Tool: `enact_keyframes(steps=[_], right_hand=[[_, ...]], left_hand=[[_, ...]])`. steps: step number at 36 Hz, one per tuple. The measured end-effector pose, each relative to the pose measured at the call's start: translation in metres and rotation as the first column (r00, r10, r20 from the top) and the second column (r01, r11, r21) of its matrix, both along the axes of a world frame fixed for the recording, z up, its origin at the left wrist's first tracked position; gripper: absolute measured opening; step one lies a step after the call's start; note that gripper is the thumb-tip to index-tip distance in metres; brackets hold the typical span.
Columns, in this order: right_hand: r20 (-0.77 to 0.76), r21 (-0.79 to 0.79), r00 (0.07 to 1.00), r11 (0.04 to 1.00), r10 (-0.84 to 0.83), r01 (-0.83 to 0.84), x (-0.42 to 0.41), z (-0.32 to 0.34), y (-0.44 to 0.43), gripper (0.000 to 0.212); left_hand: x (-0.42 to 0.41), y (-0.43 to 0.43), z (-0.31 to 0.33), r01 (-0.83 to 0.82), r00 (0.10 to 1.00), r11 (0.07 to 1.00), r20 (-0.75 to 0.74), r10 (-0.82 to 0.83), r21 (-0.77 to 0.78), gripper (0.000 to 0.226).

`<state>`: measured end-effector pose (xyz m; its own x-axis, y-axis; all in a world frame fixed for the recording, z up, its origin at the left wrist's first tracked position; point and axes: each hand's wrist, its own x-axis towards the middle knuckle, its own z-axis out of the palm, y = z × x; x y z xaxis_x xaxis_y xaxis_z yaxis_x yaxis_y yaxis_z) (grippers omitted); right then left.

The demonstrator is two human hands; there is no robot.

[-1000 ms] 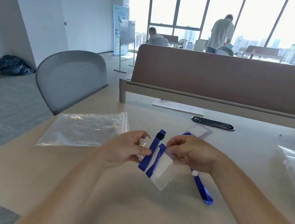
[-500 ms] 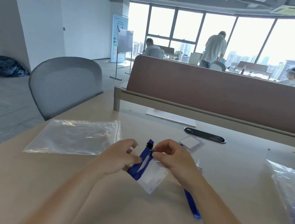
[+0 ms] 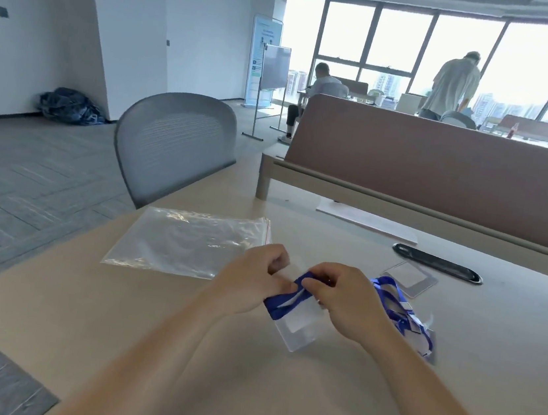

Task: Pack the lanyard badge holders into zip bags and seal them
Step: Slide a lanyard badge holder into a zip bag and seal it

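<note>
A clear badge holder point(image 3: 297, 331) with a blue lanyard strap point(image 3: 279, 306) folded over its top hangs just above the table. My left hand point(image 3: 249, 282) pinches the strap and holder at the left. My right hand point(image 3: 340, 300) grips the strap's folded part at the top right. Behind my right hand lies a loose heap of blue lanyard with more clear holders point(image 3: 401, 312). A stack of clear zip bags point(image 3: 188, 243) with red seal strips lies flat to the left of my hands.
Another clear badge holder point(image 3: 410, 277) lies near a black cable slot point(image 3: 438, 262). A brown desk divider point(image 3: 442, 173) runs along the table's far side. A grey chair point(image 3: 173, 143) stands at the left table edge. Other people are far back by the windows.
My hands have folded the blue strap tighter onto the holder's top and the black clip is now hidden. The view swung left, so the zip bag at the right has left the frame.
</note>
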<state>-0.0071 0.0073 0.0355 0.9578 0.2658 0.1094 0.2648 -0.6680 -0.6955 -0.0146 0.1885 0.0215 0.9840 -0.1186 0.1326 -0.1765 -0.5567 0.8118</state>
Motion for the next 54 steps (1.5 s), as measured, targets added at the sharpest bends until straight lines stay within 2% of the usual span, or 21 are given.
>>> enact_keyframes(steps=[2, 7, 10, 15, 23, 25, 28, 34, 39, 46, 54], right_hand=[[0.003, -0.047, 1.0, 0.999, 0.007, -0.007, 0.009, 0.001, 0.007, 0.013], [-0.026, -0.038, 0.999, 0.998, -0.046, 0.045, 0.036, -0.001, 0.018, 0.016], [-0.041, -0.036, 0.994, 0.994, -0.102, 0.1, 0.056, -0.006, 0.021, 0.017], [-0.053, -0.017, 0.984, 0.985, -0.17, 0.169, 0.08, -0.012, 0.022, 0.022], [-0.06, -0.033, 0.97, 0.971, -0.237, 0.236, 0.1, -0.016, 0.02, 0.016], [-0.062, -0.043, 0.966, 0.968, -0.25, 0.248, 0.103, -0.017, 0.018, 0.017], [-0.073, -0.042, 0.964, 0.967, -0.255, 0.252, 0.105, -0.019, 0.016, 0.018], [-0.068, -0.036, 0.961, 0.964, -0.267, 0.265, 0.102, -0.018, 0.011, 0.015], [-0.074, -0.004, 0.959, 0.962, -0.272, 0.273, 0.089, -0.005, 0.005, 0.013], [-0.086, 0.147, 0.952, 0.942, -0.293, 0.303, 0.046, 0.018, -0.01, 0.015], [-0.194, 0.238, 0.926, 0.9, -0.325, 0.366, -0.022, 0.01, -0.042, 0.016]], left_hand=[[0.008, 0.005, 0.001, -0.04, 0.999, 0.999, 0.037, 0.039, 0.014, 0.028], [0.042, 0.023, -0.002, -0.238, 0.971, 0.971, 0.039, 0.237, 0.012, 0.014], [0.064, 0.034, -0.01, -0.314, 0.949, 0.94, 0.035, 0.312, 0.132, 0.017], [0.091, 0.034, -0.022, -0.303, 0.948, 0.912, -0.016, 0.319, 0.275, 0.014], [0.114, 0.024, -0.034, -0.272, 0.947, 0.867, -0.046, 0.319, 0.419, 0.035], [0.117, 0.022, -0.037, -0.271, 0.944, 0.849, -0.048, 0.327, 0.453, 0.032], [0.119, 0.021, -0.039, -0.287, 0.936, 0.828, -0.041, 0.349, 0.482, 0.014], [0.117, 0.026, -0.035, -0.306, 0.932, 0.849, -0.047, 0.36, 0.431, 0.017], [0.098, 0.033, -0.019, -0.308, 0.939, 0.907, -0.06, 0.338, 0.287, 0.017], [0.043, 0.021, -0.002, -0.117, 0.982, 0.978, -0.125, 0.14, 0.17, 0.015], [-0.007, 0.0, -0.015, 0.07, 0.963, 0.997, -0.258, -0.074, -0.027, 0.015]])
